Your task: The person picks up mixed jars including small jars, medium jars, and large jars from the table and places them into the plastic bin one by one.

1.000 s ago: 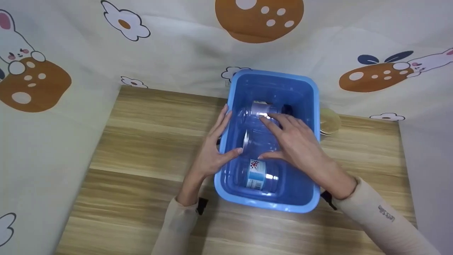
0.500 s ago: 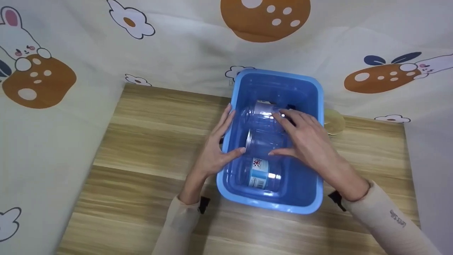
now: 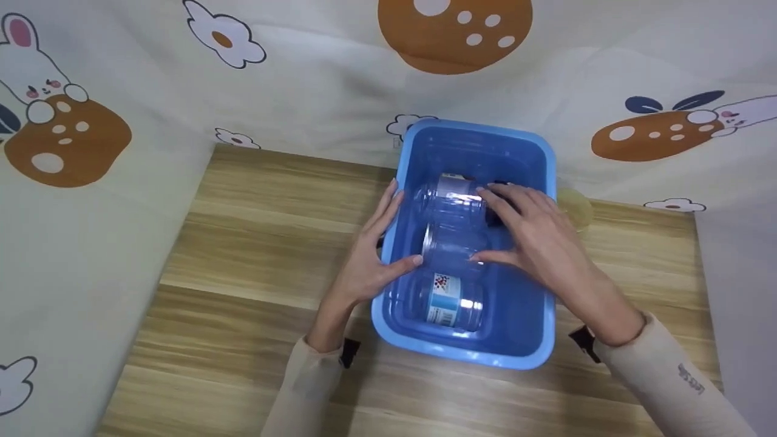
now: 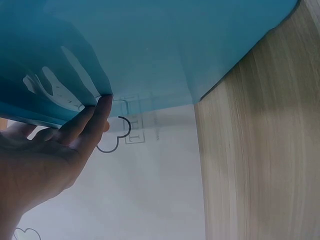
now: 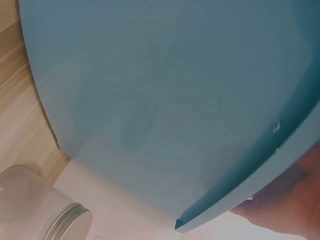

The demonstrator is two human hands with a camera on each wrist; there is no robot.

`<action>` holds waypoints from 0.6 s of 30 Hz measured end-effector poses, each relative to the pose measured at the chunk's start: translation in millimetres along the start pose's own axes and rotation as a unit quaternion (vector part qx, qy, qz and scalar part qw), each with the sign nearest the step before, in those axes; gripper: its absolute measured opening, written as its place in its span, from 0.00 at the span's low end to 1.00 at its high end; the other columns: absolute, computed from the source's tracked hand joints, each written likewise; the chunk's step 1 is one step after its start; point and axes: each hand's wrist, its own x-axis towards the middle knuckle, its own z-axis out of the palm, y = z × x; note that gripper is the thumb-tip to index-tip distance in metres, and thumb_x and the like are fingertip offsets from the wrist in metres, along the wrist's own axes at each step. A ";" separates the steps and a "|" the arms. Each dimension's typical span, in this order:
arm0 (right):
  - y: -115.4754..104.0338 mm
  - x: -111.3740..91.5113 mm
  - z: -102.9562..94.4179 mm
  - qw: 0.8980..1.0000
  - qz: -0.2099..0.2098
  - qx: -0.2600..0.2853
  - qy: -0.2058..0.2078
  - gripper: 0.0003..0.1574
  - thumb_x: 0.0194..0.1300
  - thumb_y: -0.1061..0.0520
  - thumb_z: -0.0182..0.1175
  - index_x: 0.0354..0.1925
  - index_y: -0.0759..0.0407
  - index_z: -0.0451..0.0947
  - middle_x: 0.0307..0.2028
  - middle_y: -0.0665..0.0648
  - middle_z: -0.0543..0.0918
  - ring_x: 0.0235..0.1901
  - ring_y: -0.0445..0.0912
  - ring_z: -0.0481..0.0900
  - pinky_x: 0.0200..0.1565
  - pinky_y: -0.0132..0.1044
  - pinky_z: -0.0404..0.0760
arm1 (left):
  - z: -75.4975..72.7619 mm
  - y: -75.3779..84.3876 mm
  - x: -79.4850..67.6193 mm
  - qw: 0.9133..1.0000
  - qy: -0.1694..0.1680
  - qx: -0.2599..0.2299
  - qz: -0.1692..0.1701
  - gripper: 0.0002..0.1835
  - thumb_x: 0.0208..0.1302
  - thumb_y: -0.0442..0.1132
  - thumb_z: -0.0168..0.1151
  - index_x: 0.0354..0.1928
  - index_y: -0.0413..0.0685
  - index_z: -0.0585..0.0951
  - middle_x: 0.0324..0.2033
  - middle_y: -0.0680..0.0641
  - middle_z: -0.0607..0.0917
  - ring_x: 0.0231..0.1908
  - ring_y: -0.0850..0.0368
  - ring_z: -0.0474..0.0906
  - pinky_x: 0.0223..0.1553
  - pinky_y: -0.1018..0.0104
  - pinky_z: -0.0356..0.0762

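Note:
In the head view, a blue plastic tub stands on the wood-grain surface. Several clear plastic jars lie on their sides in it: a far jar with a pale label, a middle jar, and a near jar with a blue-and-white label. My left hand holds the tub's left rim, thumb inside and fingers along the outer wall. Over the tub's right side, my right hand has its thumb and fingers spread by the jars' right ends. A dark object is partly hidden under that hand.
Outside the tub's right side is a yellowish see-through round thing. The right wrist view has a clear jar with a silver lid beside the tub. A printed cloth hangs behind and at both sides.
My right hand has shifted right across the tub, its thumb and fingertips nearing the jars' right ends. The left hand stays on the rim. The view has shifted slightly.

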 end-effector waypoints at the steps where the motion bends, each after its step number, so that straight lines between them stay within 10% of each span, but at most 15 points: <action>1: 1.0 -0.3 -0.7 1.000 0.001 0.001 0.002 0.65 0.46 0.22 0.68 0.72 0.56 0.66 0.66 0.64 0.72 0.65 0.63 0.68 0.64 0.63 0.66 | 0.1 -0.1 0.1 1.000 0.001 0.004 0.000 0.50 0.57 0.49 0.73 0.78 0.52 0.56 0.78 0.59 0.45 0.76 0.51 0.45 0.65 0.52 0.68; 18: 32.7 -16.6 -19.3 0.998 0.016 0.011 0.063 0.65 0.42 0.32 0.76 0.72 0.56 0.66 0.66 0.67 0.71 0.64 0.65 0.68 0.61 0.66 0.68 | 1.0 0.2 -0.2 1.000 0.003 -0.015 0.004 0.49 0.57 0.44 0.72 0.78 0.54 0.56 0.79 0.57 0.45 0.76 0.53 0.43 0.66 0.50 0.65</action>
